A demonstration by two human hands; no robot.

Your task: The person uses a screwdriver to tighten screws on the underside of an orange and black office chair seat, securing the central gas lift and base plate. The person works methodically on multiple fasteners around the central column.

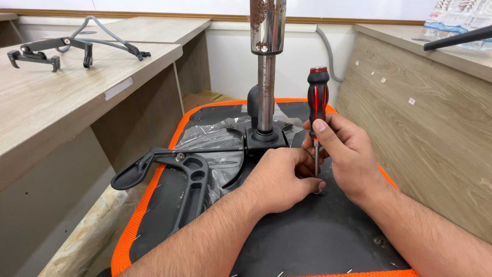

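Note:
An upturned chair seat [318,236], black underneath with an orange rim, lies before me. A chrome gas cylinder [266,66] rises from its black mechanism plate [264,138]. My right hand [343,149] grips a red and black screwdriver [317,97], held upright with its tip on a screw in the seat's underside. My left hand [279,177] rests on the seat beside the tip, fingers pinched around the shaft's lower end. A black armrest [187,177] lies flat at the left of the seat.
Clear plastic wrap [210,138] covers part of the seat near the mechanism. A wooden desk [61,97] at the left carries a black bracket [48,51] and a grey cable. Another wooden desk panel [425,133] stands close at the right.

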